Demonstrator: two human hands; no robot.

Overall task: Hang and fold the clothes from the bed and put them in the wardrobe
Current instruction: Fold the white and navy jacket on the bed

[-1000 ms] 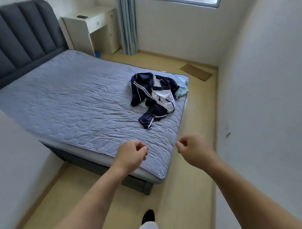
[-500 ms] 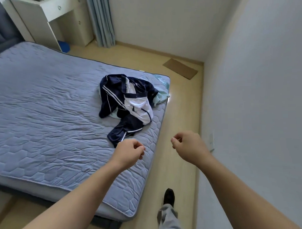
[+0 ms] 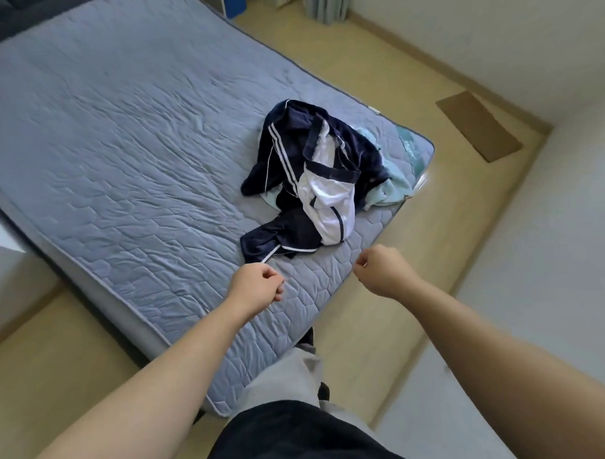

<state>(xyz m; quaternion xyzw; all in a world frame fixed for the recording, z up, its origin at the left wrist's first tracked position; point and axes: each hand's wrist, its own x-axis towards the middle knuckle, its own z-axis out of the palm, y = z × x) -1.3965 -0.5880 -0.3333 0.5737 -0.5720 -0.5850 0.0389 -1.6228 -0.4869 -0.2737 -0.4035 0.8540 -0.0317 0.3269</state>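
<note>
The heap of clothes lies on the bed, close to its far right corner and near the edge that runs along the floor strip. On top is a navy tracksuit jacket with white stripes. A white-and-navy garment is tangled through it, and a pale green garment lies underneath and reaches towards the mattress edge.

All of it looks soft, limp and light, so nothing will hold its shape when you lift it. Expect the pieces to drag each other up if you pull from the middle. I would take the top piece first, by a collar or waistband if you can find one; I cannot pick out a collar from here. The trailing navy end lies closest to you, but a pull there would probably only stretch the tangle.

Your left grip and right grip are both curled closed and hold nothing. They hover apart from the clothes, the left just short of that trailing end.

The left side of the quilted bed is broad and flat, good room for spreading and folding. To your right the wooden floor is a narrow strip against the wall, with a brown mat further along.
</note>
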